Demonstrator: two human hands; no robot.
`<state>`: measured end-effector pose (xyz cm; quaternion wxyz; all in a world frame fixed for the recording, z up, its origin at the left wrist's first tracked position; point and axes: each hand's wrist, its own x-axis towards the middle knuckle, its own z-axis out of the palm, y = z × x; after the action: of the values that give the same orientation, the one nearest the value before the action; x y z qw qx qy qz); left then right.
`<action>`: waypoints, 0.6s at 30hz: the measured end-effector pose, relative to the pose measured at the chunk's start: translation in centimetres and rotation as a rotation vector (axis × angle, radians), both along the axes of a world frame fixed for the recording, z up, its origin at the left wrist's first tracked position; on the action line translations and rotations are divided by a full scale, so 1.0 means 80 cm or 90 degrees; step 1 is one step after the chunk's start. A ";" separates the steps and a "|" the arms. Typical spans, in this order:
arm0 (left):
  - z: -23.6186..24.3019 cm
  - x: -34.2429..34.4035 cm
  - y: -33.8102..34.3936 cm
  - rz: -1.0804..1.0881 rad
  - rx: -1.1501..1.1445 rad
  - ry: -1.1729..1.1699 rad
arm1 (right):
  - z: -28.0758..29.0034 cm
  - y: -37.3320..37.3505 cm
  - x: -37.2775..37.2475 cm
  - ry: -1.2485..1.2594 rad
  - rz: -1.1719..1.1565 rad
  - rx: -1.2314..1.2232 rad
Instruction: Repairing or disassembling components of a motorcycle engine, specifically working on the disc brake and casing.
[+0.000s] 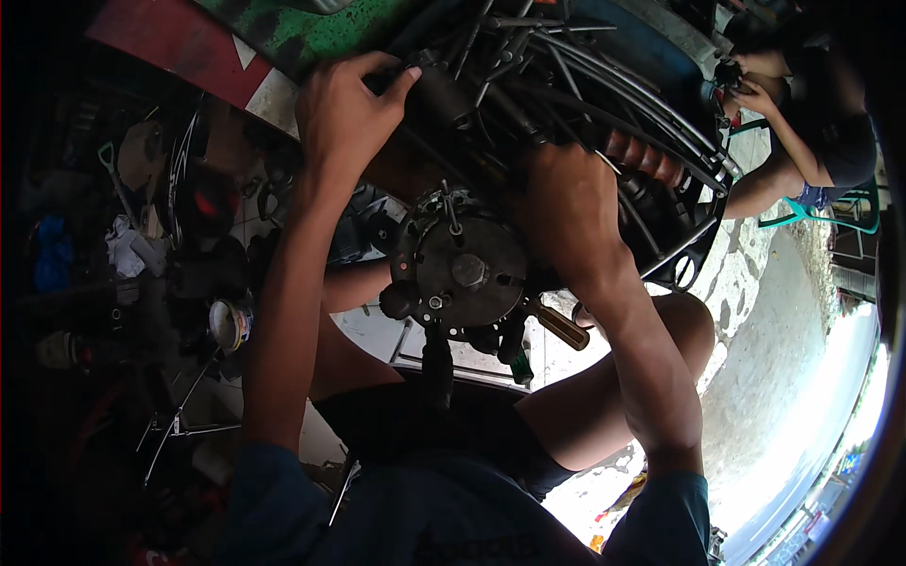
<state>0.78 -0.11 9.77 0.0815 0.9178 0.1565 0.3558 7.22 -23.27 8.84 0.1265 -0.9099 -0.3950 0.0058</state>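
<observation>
My left hand (349,118) is at the upper middle, fingers curled at a dark part beside a black cylinder (444,94); what they grip is unclear. My right hand (571,203) is closed among the black tubes and cables (599,80) of a machine, its fingertips and anything in them hidden. Below and between my hands sits a round dark metal plate (453,250) with a central hex bolt and studs. A screwdriver with a yellowish handle (562,328) lies at its lower right. A rusty orange coiled part (646,160) shows right of my right hand.
A red, white and green worn board (179,42) is at top left. Cluttered parts, a blue bag (52,253) and a tin (228,325) fill the left. At right, another person (816,141) on a teal chair (845,215) holds a dark part. My bent legs frame the plate.
</observation>
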 end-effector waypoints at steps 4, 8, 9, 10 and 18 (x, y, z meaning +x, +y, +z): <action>-0.001 0.016 0.014 0.068 -0.139 0.106 | -0.001 0.000 0.002 -0.015 0.014 -0.018; -0.009 0.018 0.032 0.022 -0.155 0.082 | 0.010 0.004 -0.003 -0.013 0.023 -0.031; -0.011 0.018 0.034 0.020 -0.155 0.083 | 0.011 0.004 -0.004 -0.012 0.021 -0.032; -0.014 0.019 0.035 0.015 -0.152 0.066 | 0.011 0.006 -0.005 -0.010 0.027 -0.035; -0.018 0.017 0.026 0.048 -0.141 0.063 | 0.015 -0.008 -0.005 -0.031 0.009 -0.048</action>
<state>2.17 2.01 8.33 0.1613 0.9130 0.2328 0.2936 6.79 -23.88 10.04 0.0825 -0.9112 -0.4036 -0.0007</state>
